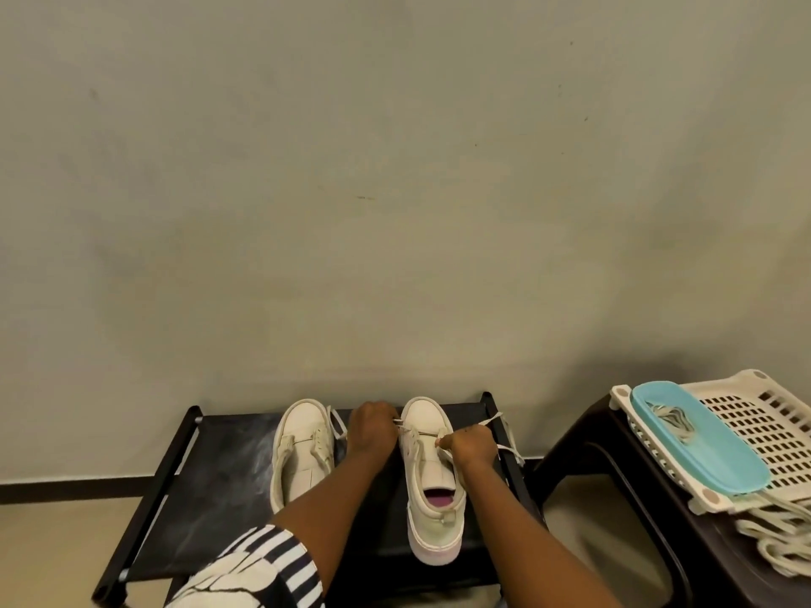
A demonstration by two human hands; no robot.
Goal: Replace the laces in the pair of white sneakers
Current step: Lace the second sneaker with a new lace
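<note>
Two white sneakers stand side by side on a black rack (206,471), toes toward the wall. The left sneaker (303,449) has no lace across its eyelets. On the right sneaker (428,471) a white lace (493,421) runs across the front eyelets, its loose ends trailing off to the right. My left hand (373,427) pinches the lace at the shoe's left side. My right hand (471,443) pinches it at the right eyelets.
A dark brown plastic stool (614,467) stands to the right. On it lie a white perforated basket (772,427), a light blue tray (702,449) holding laces, and a pile of off-white laces (772,533). A grey wall rises right behind the rack.
</note>
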